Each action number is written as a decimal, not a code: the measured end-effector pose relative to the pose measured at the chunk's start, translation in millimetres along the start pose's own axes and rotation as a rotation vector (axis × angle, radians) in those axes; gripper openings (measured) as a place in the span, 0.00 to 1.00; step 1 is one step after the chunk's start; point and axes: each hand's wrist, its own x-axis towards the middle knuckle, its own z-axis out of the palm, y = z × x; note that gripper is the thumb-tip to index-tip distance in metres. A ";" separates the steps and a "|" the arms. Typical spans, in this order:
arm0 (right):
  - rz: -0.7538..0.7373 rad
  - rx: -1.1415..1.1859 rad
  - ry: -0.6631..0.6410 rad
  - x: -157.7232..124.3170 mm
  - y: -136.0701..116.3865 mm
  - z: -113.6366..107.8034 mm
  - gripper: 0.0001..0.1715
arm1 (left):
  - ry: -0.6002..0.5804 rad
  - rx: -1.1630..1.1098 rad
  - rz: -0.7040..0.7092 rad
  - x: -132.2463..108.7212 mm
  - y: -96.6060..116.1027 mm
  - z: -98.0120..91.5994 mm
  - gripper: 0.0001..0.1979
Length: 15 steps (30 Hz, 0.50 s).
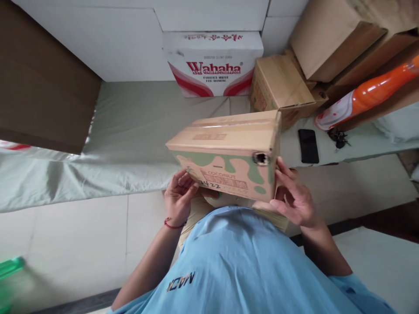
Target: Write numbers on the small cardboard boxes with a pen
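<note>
Fingers of the left hand and right hand are curled on the lower corners of the box, held at frame centre. Stiff but crushable walls are expected; support is best taken underneath, clear of the ragged hole.

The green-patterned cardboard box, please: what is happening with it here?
The person's left hand holds the green-patterned box at its lower left edge, and the right hand at its right end. A dark hole shows near the printed side's upper right corner. Beyond it, a Wahaha carton stands on pale cloth.
</note>
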 end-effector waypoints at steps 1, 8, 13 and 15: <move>-0.038 -0.057 -0.040 3.4 -7.4 0.2 0.46 | -0.001 -0.013 -0.018 2.0 -0.1 -0.1 0.25; -0.205 -0.396 -0.148 29.3 -50.5 9.6 0.48 | 0.011 0.040 -0.095 15.1 -3.4 -10.9 0.26; -0.208 -0.488 -0.143 36.6 -57.0 14.3 0.42 | -0.059 0.075 -0.224 15.3 -10.0 -16.0 0.30; -0.215 -0.534 -0.148 39.0 -60.8 17.1 0.40 | -0.103 0.097 -0.274 13.8 -12.9 -14.3 0.33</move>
